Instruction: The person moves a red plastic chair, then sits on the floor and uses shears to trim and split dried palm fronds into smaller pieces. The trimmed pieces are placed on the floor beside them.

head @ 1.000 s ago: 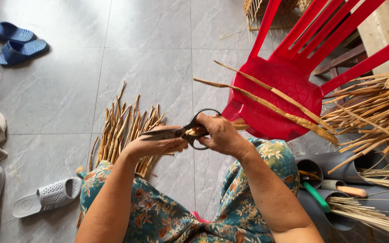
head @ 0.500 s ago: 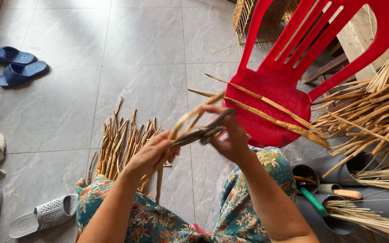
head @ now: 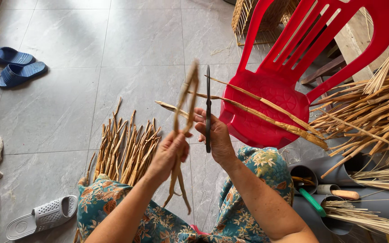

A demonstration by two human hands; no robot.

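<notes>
My left hand (head: 169, 153) grips a small bunch of dry brown stalks (head: 184, 108), held upright in front of me with the ends hanging below my fist. Just to its right, my right hand (head: 214, 132) holds black scissors (head: 208, 105) pointing straight up, blades together beside the stalks. Both hands hover above my knees, which are covered in floral cloth (head: 257, 166).
A pile of cut stalk pieces (head: 124, 146) lies on the grey tiled floor at my left knee. A red plastic chair (head: 293, 67) stands ahead right with long stalks (head: 266, 112) across its seat. Grey tubes (head: 320, 180) with tools and a straw heap (head: 374, 117) sit right. Sandals (head: 16, 67) lie left.
Both hands rose and turned. The scissors went from lying level across the stalks to standing vertical, and the bunch in my left hand swung upright.
</notes>
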